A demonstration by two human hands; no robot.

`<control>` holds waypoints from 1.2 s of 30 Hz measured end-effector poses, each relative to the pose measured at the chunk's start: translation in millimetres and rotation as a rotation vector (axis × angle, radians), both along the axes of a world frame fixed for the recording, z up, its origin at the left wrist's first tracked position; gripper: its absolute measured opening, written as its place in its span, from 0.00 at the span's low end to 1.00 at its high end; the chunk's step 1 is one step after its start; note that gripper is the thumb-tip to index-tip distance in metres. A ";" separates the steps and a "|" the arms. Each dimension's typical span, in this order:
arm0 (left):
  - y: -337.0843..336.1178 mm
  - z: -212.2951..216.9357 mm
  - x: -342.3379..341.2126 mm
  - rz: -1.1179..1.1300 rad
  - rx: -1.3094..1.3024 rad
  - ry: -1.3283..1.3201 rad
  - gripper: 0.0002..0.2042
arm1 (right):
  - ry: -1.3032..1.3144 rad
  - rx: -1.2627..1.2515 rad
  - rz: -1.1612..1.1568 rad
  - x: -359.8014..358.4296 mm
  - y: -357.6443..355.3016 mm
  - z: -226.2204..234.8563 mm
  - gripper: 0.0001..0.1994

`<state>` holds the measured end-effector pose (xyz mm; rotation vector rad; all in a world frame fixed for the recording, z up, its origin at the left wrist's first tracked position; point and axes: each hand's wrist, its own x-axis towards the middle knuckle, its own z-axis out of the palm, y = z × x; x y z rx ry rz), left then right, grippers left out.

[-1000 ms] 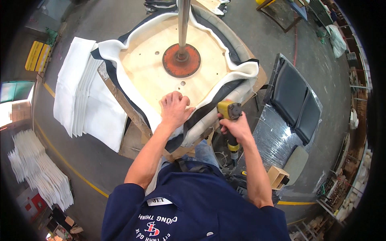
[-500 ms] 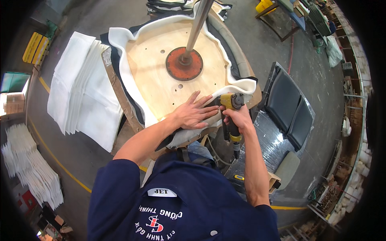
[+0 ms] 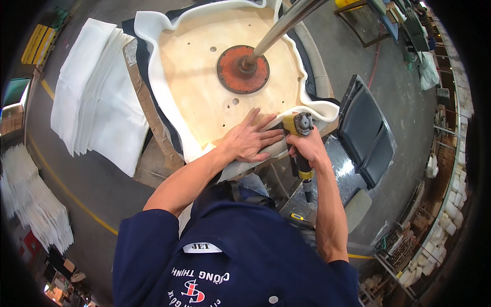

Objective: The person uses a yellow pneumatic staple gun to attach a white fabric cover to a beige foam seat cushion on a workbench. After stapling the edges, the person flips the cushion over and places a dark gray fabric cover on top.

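A pale plywood panel lies in front of me, its edges ringed by white foam padding and black fabric. My left hand lies with fingers spread over the near edge, pressing on the grey-beige cover material folded there. In my right hand is a yellow-and-black pneumatic stapler, gripped by its handle. The stapler's head is at the near right edge of the panel, close to my left fingertips. Where its nose meets the material is hidden.
An orange round plate with a metal pole stands on the panel. Stacked white sheets lie to the left. At right, black cushions rest on a plastic-wrapped table, with a yellow-handled tool nearer me.
The view has shifted, so the panel and plate appear farther up and slightly right. Both hands stay at the near edge, the left still spread and the right still gripping the stapler.
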<state>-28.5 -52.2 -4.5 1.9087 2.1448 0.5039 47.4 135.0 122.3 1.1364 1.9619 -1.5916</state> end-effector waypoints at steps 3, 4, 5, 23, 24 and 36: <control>-0.9 -2.1 -1.1 0.016 0.029 -0.044 0.34 | 0.041 -0.030 -0.032 4.6 -7.2 5.8 0.17; 0.3 -1.6 -1.3 0.014 0.020 -0.045 0.34 | 0.032 -0.029 -0.033 3.8 -10.4 5.5 0.17; 1.3 -1.2 -1.7 0.011 0.011 -0.046 0.33 | 0.024 -0.029 -0.034 2.8 -12.4 5.0 0.18; -0.8 -0.5 0.3 0.018 0.088 -0.012 0.30 | -0.011 -0.070 -0.007 6.4 -29.1 -0.5 0.12; -0.8 1.5 0.1 0.014 0.081 -0.009 0.29 | -0.023 -0.062 -0.005 4.7 -27.7 -0.5 0.12; -34.1 8.4 38.9 0.130 0.006 0.028 0.31 | -0.056 -0.044 0.054 2.8 -4.8 1.2 0.07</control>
